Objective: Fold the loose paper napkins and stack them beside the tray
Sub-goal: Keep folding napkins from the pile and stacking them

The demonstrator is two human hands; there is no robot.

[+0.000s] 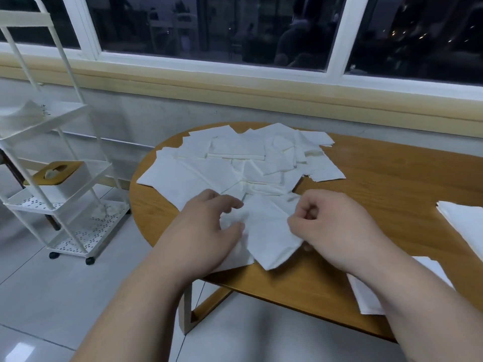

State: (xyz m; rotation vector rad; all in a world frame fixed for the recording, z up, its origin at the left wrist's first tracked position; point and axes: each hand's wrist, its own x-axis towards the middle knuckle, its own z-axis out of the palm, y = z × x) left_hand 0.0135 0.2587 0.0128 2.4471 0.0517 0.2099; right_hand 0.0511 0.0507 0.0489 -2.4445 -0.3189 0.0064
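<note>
A heap of loose white paper napkins (235, 158) covers the far left part of the wooden table (379, 184). One crumpled napkin (266, 231) lies at the near edge between my hands. My left hand (209, 226) pinches its left side between thumb and fingers. My right hand (332, 226) has curled fingers that grip its right edge. White sheets (366, 293) lie under my right forearm. A white stack or tray corner (465, 220) shows at the right edge.
A white three-tier rolling cart (52, 163) stands on the tiled floor to the left, with a tissue box (62, 178) on its middle shelf. A window sill and dark window run behind the table. The table's right half shows bare wood.
</note>
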